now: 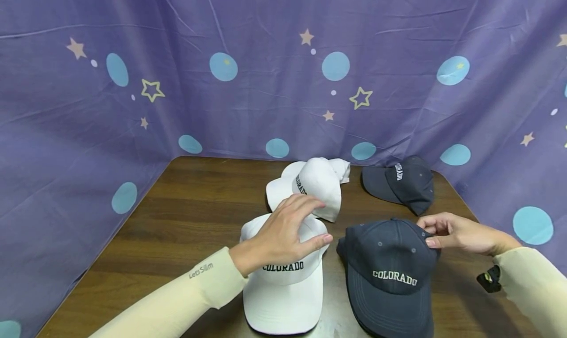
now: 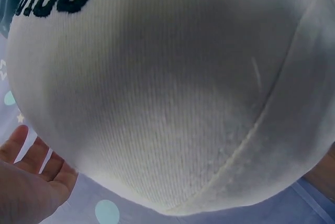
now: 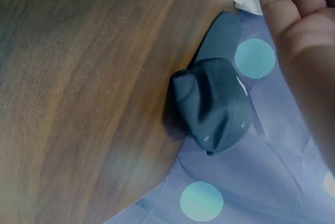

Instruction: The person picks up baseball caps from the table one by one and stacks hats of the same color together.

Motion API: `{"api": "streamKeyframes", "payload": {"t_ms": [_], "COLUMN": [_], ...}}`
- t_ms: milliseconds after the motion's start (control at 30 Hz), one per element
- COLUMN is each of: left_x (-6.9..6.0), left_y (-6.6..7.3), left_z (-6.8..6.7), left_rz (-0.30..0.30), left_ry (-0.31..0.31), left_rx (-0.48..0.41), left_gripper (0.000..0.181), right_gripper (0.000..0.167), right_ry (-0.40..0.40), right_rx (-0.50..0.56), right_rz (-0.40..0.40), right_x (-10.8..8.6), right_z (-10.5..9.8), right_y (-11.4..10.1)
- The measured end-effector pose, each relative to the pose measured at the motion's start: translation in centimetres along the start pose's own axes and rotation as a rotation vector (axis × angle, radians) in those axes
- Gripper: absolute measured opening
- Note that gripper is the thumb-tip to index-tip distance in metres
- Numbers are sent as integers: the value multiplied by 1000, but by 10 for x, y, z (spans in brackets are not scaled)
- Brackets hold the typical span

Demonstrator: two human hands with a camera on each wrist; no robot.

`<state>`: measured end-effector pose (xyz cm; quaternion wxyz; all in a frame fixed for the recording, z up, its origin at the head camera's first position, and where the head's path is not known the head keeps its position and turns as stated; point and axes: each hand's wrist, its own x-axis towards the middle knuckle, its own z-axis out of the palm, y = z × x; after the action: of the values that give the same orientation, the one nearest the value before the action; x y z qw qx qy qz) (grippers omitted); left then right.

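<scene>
In the head view my left hand (image 1: 283, 234) is over the crown of the front white cap (image 1: 283, 303), thumb and fingers spread apart and loosely bent. The hand hides part of the crown, and I cannot tell whether it touches. That cap's crown (image 2: 157, 93) fills the left wrist view, with my hand (image 2: 39, 182) at its lower left. To the right, my right hand (image 1: 462, 234) pinches the side of a dark navy cap (image 1: 390, 254), brim toward me, reading COLORADO. The right wrist view shows the right hand (image 3: 309, 46) at its upper right edge.
Behind the front caps lie overlapping white caps (image 1: 319, 180) on the brown wooden table (image 1: 199, 200). Another navy cap (image 1: 412, 180) sits at the back right, near the table edge. A purple patterned curtain (image 1: 274, 116) surrounds the table. A small black object (image 1: 489, 280) is by my right wrist.
</scene>
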<state>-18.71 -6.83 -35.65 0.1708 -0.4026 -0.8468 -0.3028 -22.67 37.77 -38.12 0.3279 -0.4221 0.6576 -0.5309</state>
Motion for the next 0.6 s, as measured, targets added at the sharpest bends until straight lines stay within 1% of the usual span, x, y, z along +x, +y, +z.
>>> {"api": "streamKeyframes", "payload": {"t_ms": [67, 133, 267, 467, 600], "left_x": [0, 0, 0, -2, -2], "left_y": [0, 1, 0, -1, -1], "left_z": [0, 0, -1, -2, -3], "left_rz": [0, -2, -11, -21, -24], "left_ry": [-1, -2, -7, -14, -15], "left_rx": [1, 1, 1, 0, -3], "left_gripper": [57, 57, 57, 58, 59], "right_gripper": [29, 25, 20, 22, 19], "right_ry": [11, 40, 81, 62, 113], "right_rx": [-10, -33, -92, -128, -201], "right_rz": [30, 74, 137, 106, 109], "right_x": [1, 3, 6, 11, 9], "right_z": [1, 4, 9, 13, 15], "right_y": [2, 2, 6, 12, 6]}}
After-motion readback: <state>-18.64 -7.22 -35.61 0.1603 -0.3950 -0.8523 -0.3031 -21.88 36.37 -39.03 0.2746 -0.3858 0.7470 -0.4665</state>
